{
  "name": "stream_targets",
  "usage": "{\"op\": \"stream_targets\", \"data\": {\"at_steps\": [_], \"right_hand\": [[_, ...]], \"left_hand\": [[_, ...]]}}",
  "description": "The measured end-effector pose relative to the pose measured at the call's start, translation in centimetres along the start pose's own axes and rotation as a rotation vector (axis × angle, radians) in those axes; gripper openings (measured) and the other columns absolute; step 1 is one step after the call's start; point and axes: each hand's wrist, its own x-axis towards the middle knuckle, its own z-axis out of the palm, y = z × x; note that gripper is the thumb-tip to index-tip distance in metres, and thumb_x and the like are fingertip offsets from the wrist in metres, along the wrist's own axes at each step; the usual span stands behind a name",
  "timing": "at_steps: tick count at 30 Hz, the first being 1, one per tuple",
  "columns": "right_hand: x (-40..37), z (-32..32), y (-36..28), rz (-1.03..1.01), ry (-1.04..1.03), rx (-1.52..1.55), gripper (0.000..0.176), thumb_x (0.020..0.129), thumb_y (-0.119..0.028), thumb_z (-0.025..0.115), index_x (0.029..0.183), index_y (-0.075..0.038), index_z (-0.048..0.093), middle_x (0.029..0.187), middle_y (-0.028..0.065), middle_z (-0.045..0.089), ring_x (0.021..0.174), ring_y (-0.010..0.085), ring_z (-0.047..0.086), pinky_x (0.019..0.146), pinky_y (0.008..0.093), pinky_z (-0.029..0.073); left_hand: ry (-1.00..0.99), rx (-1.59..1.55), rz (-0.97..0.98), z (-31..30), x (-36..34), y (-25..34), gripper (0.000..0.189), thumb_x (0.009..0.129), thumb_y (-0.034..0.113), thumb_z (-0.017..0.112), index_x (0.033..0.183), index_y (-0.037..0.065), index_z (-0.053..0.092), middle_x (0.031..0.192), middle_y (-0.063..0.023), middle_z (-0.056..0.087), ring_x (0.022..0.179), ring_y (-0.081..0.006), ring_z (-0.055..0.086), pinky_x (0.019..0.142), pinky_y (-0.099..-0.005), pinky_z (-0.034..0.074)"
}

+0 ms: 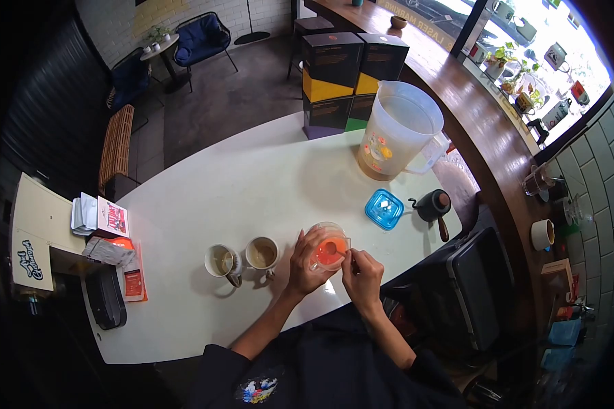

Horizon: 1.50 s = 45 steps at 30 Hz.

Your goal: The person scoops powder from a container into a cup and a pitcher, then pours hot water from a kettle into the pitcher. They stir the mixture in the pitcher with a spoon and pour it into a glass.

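Note:
My left hand is wrapped round the left side of a clear container with red-orange contents. Pinched in my right hand is the handle of an orange scoop, whose bowl is inside the container. To the left of my left hand stand two light mugs, one nearer and one farther left; each has something brownish or pale inside. A blue square lid lies on the table, up and to the right of the container.
On the white table stand a large plastic pitcher, stacked black boxes and a small dark kettle. Cards and packets and a black case are at the left end. A dark chair is at the right.

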Motion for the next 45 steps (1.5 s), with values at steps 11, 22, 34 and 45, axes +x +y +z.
{"op": "stream_targets", "data": {"at_steps": [11, 22, 34, 45], "right_hand": [[-0.3, -0.1, 0.2, 0.016, 0.017, -0.009, 0.009, 0.082, 0.0, 0.067, 0.09, 0.003, 0.065, 0.066, 0.0147, 0.056, 0.053, 0.0281, 0.057, 0.05, 0.0382, 0.044], [-0.4, 0.0, 0.2, -0.002, 0.022, 0.019, 0.008, 0.084, 0.0, 0.066, 0.09, 0.003, 0.066, 0.066, 0.0143, 0.057, 0.052, 0.0262, 0.057, 0.05, 0.0369, 0.045], [-0.6, 0.1, 0.7, -0.022, 0.094, 0.003, 0.005, 0.086, 0.0, 0.066, 0.088, 0.004, 0.066, 0.064, 0.0111, 0.06, 0.048, 0.0154, 0.057, 0.047, 0.0299, 0.044], [0.2, -0.8, 0.6, -0.035, 0.027, 0.051, 0.016, 0.086, 0.005, 0.064, 0.101, 0.001, 0.067, 0.077, 0.0163, 0.061, 0.062, 0.0283, 0.064, 0.057, 0.0379, 0.049]], "left_hand": [[0.0, 0.05, 0.038, 0.3, -0.4, -0.1, 0.074, 0.071, 0.03, 0.084, 0.133, 0.007, 0.051, 0.134, -0.0143, 0.056, 0.132, -0.0359, 0.048, 0.116, -0.0555, 0.025], [0.0, 0.083, 0.05, 0.2, -0.4, -0.1, 0.074, 0.071, 0.03, 0.085, 0.133, 0.007, 0.051, 0.135, -0.0142, 0.055, 0.132, -0.0357, 0.047, 0.116, -0.0556, 0.025], [0.025, 0.086, 0.026, 0.3, 0.0, 0.3, 0.077, 0.069, 0.027, 0.087, 0.133, 0.006, 0.05, 0.134, -0.0143, 0.056, 0.131, -0.0353, 0.048, 0.114, -0.0545, 0.029], [0.024, 0.02, -0.072, -0.1, 1.1, 1.1, 0.078, 0.066, 0.026, 0.09, 0.13, 0.005, 0.051, 0.13, -0.0132, 0.059, 0.127, -0.0353, 0.053, 0.11, -0.0506, 0.036]]}}
